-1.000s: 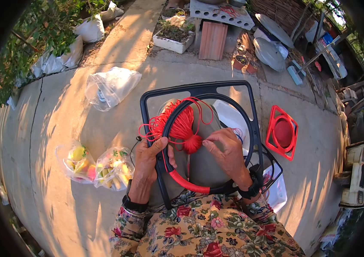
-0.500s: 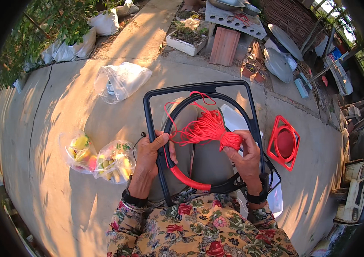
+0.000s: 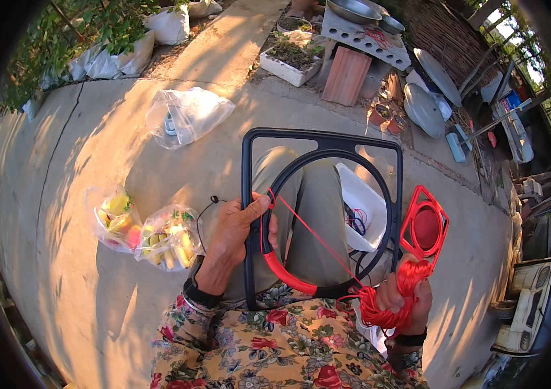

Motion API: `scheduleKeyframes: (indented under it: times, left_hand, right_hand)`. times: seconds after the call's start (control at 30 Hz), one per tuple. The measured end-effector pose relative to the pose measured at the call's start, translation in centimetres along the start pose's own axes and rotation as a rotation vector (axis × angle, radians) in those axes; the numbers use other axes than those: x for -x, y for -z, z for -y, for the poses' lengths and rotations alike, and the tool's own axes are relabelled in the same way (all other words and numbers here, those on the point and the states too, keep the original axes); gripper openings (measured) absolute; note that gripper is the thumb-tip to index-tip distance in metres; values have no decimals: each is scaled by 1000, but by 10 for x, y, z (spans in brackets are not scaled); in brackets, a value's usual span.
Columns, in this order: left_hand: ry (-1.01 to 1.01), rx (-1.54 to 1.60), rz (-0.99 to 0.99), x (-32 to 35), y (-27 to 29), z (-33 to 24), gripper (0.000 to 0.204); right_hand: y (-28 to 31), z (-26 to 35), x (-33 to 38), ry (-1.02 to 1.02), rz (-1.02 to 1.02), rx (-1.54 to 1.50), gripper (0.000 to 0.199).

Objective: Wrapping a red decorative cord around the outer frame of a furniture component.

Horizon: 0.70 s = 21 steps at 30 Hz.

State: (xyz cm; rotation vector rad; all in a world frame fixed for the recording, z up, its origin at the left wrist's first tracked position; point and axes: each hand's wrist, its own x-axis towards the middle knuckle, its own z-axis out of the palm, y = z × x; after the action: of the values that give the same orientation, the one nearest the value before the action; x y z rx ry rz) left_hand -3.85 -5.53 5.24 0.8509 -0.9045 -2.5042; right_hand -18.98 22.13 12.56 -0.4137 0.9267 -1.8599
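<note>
The left hand (image 3: 235,223) grips the left side of a black plastic frame (image 3: 247,168), its thumb lying over the round inner ring (image 3: 389,194) and its fingers curled around behind. The right hand (image 3: 423,301) is closed around a bundle of red cord (image 3: 413,275), off the frame's lower right corner, with loose loops spilling out toward the left hand. From the ring beside the left thumb, a single red strand (image 3: 314,235) slants straight down to the bundle in the right hand. Just below the left hand, a tight red wrapping (image 3: 285,275) covers the ring's lower left curve. Beyond the right hand stand a white plastic tub (image 3: 361,181) holding wires (image 3: 356,220), partly seen through the ring, and a red frame with a round centre (image 3: 426,227). Left of the left hand, two clear bags of produce (image 3: 168,241) sit on the concrete ground (image 3: 159,175).
</note>
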Motion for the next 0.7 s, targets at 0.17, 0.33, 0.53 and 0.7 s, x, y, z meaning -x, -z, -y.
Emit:
scheduleKeyframes:
  times: [0.17,0.33,0.53,0.7]
  left_hand:
    - [71,-37,-43,-4,-7,-2,25]
    - [116,-137,-57,-8,-17,-13,25]
    - [142,-133,-171,-9,-20,-8,17]
    - [75,-111,-149,-9,-27,1,14]
  right_hand:
    - [7,-32,14,-405,-195,-26,32]
    - [12,-43,13,-479,-107,56,31]
    - [30,-21,8,-374,-324,91,21]
    - [44,15,-25,-99,-487,103,22]
